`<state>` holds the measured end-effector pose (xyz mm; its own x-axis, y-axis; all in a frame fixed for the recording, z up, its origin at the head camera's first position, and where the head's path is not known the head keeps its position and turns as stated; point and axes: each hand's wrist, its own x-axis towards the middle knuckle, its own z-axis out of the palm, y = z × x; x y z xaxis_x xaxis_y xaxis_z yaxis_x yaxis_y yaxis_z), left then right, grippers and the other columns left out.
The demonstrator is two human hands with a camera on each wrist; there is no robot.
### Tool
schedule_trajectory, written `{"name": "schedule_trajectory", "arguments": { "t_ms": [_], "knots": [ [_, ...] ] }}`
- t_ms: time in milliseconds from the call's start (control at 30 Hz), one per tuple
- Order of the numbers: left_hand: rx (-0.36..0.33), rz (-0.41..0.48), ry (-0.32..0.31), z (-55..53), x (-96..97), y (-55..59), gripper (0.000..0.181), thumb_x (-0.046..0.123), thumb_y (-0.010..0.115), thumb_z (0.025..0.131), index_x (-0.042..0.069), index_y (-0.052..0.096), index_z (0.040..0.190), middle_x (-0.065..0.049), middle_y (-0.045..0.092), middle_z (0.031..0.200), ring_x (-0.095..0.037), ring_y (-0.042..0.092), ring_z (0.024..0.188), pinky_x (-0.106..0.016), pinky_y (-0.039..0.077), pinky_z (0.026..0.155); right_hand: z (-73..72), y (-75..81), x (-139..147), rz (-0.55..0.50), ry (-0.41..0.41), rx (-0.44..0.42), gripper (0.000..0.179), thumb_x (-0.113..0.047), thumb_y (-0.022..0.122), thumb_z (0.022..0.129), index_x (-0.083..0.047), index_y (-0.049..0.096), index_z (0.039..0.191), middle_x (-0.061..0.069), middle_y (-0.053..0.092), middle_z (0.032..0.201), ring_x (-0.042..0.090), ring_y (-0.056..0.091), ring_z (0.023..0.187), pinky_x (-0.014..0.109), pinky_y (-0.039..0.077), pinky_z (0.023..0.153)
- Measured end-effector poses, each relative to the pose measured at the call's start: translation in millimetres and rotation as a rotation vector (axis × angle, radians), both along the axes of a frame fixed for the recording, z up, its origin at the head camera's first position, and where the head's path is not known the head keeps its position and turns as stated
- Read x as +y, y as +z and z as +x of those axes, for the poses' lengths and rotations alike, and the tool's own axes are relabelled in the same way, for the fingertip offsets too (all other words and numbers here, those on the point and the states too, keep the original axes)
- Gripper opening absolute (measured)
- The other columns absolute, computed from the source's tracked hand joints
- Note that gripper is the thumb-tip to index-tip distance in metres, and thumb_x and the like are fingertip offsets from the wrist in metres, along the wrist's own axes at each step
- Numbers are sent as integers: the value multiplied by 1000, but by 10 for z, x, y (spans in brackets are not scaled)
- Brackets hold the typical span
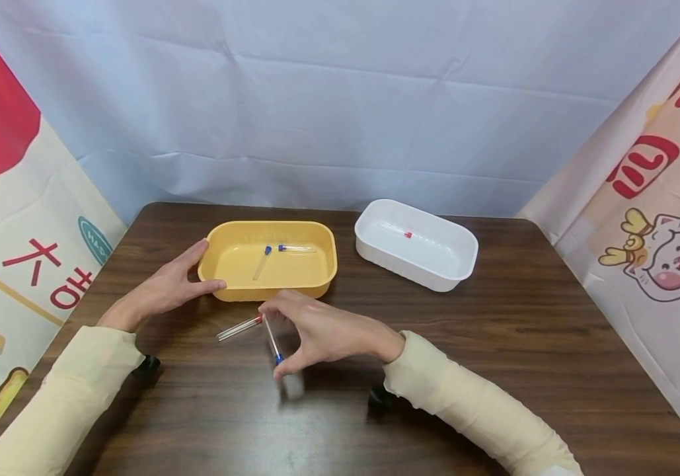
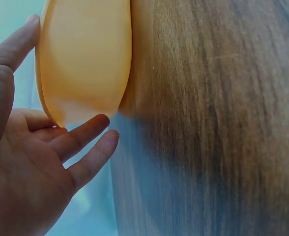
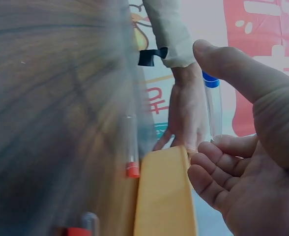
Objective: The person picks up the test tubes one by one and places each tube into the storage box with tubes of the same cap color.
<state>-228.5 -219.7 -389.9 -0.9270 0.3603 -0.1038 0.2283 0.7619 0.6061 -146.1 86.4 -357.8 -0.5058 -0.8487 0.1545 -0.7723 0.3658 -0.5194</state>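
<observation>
A yellow basin holds two test tubes with blue caps. Its left end is touched by my left hand, thumb at the near corner and fingers along the outer side, extended or slightly bent in the left wrist view. Just in front of the basin, my right hand pinches a blue-capped test tube lengthwise between thumb and index finger, the cap at the thumb. A red-capped test tube lies on the table beside it. The right wrist view shows another red cap at the bottom, partly cut off.
To the right at the back, a white basin contains a red-capped test tube. Both basins stand on a dark wooden table. A pale cloth hangs behind, with printed sheets at both sides.
</observation>
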Motion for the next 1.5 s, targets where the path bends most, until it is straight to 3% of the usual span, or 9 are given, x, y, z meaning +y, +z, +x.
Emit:
{"name": "schedule_trajectory", "arguments": {
  "t_ms": [300, 633, 933, 1267, 1500],
  "knots": [
    [17, 12, -10, 5, -20, -31, 102, 62, 60, 80, 14, 3, 151, -4, 3, 155, -29, 9, 139, -55, 17, 106, -169, 145, -77, -46, 11, -14, 79, -57, 75, 67, -13, 43, 124, -6, 45, 112, 4, 43, 101, 18, 39, 88],
    [4, 23, -3, -5, -10, -26, 101, 60, 61, 80, 17, 2, 151, -3, 3, 155, -29, 10, 139, -56, 17, 106, -444, 254, -40, -69, -93, -98, 81, -49, 79, 68, -11, 44, 130, -5, 48, 113, 12, 47, 102, 23, 43, 84],
    [-2, 13, -9, -11, -5, 2, 106, 66, 59, 77, 18, 1, 151, -1, 3, 155, -28, 10, 140, -55, 17, 107, -746, 216, 51, -92, -200, -140, 78, -43, 81, 67, -6, 48, 127, -3, 52, 111, 18, 50, 101, 33, 45, 85],
    [-2, 18, -6, -21, 3, -13, 107, 67, 60, 75, 17, 2, 151, -2, 4, 155, -28, 11, 139, -54, 18, 107, -1057, 152, 7, -72, -265, -163, 78, -44, 78, 70, -1, 48, 127, 1, 51, 113, 11, 48, 100, 32, 45, 84],
    [-6, 20, 0, -19, 9, -23, 107, 66, 60, 75, 17, 2, 151, -4, 5, 155, -29, 12, 139, -55, 18, 107, -1229, 71, -116, -44, -315, -102, 73, -50, 75, 71, -4, 50, 122, 5, 51, 113, 15, 49, 101, 26, 42, 86]
  ]
}}
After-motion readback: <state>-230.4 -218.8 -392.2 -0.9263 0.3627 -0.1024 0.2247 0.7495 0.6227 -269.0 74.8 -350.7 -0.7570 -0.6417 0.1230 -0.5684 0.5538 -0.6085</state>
